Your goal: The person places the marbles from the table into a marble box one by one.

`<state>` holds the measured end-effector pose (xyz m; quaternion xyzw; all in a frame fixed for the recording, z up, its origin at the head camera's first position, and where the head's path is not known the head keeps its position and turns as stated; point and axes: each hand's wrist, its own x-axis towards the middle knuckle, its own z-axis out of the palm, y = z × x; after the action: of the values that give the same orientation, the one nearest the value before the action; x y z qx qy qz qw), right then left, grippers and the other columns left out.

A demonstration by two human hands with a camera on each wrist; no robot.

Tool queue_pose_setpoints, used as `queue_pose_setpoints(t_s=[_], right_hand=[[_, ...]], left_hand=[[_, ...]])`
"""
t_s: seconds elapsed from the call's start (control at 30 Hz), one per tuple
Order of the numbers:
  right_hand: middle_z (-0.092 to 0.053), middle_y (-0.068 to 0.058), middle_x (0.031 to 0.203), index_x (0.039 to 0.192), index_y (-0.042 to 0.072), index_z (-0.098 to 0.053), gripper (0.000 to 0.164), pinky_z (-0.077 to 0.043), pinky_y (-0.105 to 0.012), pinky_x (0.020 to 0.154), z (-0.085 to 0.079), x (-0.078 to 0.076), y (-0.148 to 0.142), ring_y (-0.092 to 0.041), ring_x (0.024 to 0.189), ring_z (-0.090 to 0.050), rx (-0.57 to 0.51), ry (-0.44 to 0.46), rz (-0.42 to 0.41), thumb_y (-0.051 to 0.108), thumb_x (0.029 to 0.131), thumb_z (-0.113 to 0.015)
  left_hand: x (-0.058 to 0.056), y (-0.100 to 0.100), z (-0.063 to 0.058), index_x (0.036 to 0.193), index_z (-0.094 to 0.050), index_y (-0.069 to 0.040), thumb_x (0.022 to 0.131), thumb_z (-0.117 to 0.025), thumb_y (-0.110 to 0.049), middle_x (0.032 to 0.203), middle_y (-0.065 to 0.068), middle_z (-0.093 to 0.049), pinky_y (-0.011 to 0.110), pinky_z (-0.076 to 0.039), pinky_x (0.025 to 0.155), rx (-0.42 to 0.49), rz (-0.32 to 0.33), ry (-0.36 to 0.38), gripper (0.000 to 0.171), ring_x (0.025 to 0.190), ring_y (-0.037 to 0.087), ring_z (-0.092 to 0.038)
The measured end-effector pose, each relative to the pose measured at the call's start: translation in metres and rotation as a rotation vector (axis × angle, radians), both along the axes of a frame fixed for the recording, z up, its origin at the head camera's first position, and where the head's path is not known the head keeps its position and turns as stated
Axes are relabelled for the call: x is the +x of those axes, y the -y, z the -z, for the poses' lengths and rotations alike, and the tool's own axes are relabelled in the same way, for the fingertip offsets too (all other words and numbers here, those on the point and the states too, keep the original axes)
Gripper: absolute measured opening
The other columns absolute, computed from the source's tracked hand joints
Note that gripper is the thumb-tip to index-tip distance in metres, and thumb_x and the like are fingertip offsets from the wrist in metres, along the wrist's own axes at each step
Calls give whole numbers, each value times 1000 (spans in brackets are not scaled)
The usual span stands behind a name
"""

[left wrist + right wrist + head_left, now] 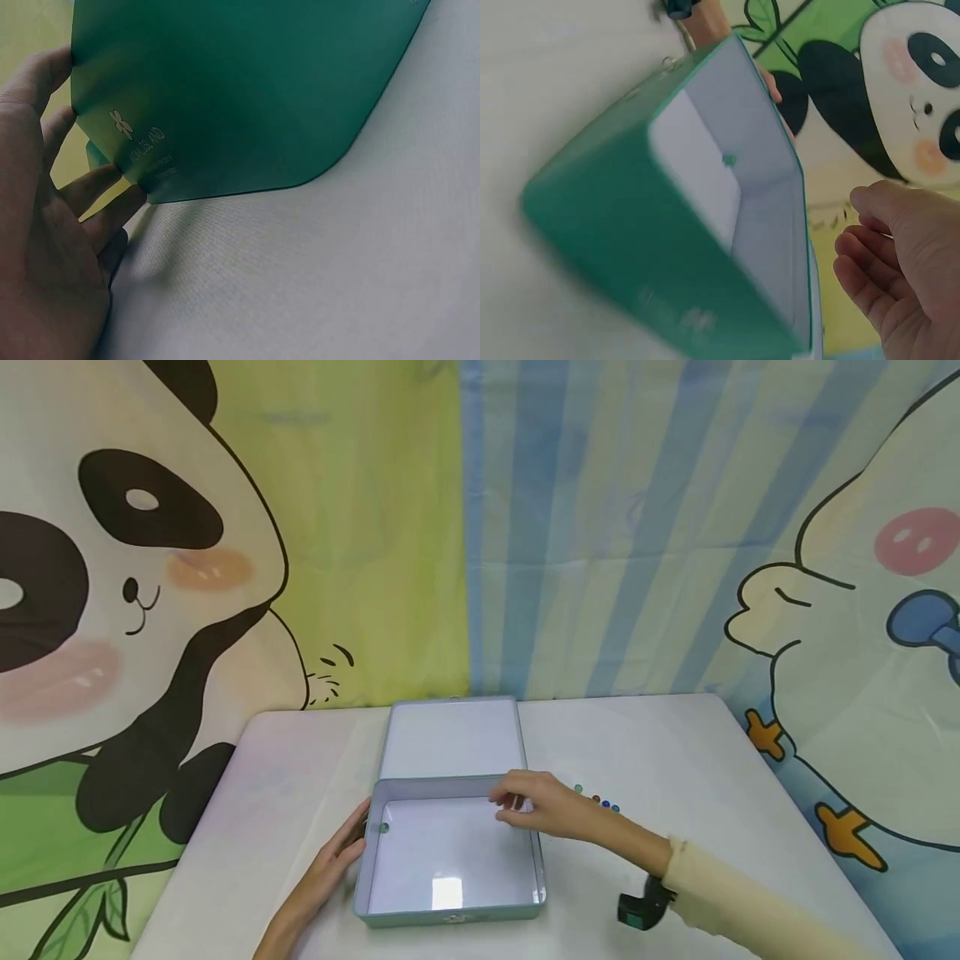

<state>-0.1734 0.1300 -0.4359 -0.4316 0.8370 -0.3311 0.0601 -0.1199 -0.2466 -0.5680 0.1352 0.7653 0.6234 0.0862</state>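
Observation:
A green metal tin box (450, 917) sits on the table, its hinged lid (453, 739) laid back flat behind it. One green marble (385, 827) lies inside by the left wall, also visible as a small green spot in the right wrist view. My left hand (330, 864) rests its fingertips against the tin's outer left side. In the left wrist view, fingers (101, 187) touch the green wall near a printed logo. Over the tin's back right corner hovers my right hand (536, 803), fingers loosely curled. No object shows between those fingers (866, 259) in the right wrist view.
Several small coloured marbles (606, 803) lie in a row on the white table (660, 752), to the right of the tin. A black band with a dark device (645, 906) is on the right wrist. Cartoon-printed curtains (375, 527) hang behind the table.

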Motion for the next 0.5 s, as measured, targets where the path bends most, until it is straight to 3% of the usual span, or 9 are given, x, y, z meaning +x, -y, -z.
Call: queue_pose_setpoints(t_s=[0.13, 0.27, 0.4, 0.5], right_hand=[[-68, -3, 96, 106, 11, -66, 17, -55, -22, 68, 22, 6, -65, -3, 84, -61, -105, -39, 143, 12, 90, -68], [-68, -4, 91, 101, 7, -68, 18, -54, -21, 65, 62, 13, -125, 0, 79, -59, -136, -89, 389, 4, 84, -72], [-65, 2, 88, 99, 5, -67, 18, -52, -18, 64, 103, 22, -169, 6, 76, -54, -64, -33, 641, 5, 83, -74], [-65, 2, 88, 100, 8, -67, 19, -51, -18, 64, 121, 23, -185, 6, 76, -54, -51, 19, 743, 9, 83, -74]], left_hand=[[-1, 1, 1, 156, -17, -26, 105, -35, -14, 163, 17, -15, 2, -22, 102, -8, 2, 0, 56, 132, -20, -27], [-1, 1, 2, 157, -16, -27, 105, -35, -16, 163, 16, -12, 1, -22, 102, 6, 19, 9, 56, 133, -21, -25], [0, 2, 2, 157, -14, -26, 106, -34, -17, 164, 15, -10, -1, -21, 102, 21, 39, 21, 56, 133, -22, -23], [-1, 2, 2, 157, -14, -27, 106, -34, -18, 164, 13, -11, -1, -21, 102, 19, 30, 32, 55, 134, -22, -23]])
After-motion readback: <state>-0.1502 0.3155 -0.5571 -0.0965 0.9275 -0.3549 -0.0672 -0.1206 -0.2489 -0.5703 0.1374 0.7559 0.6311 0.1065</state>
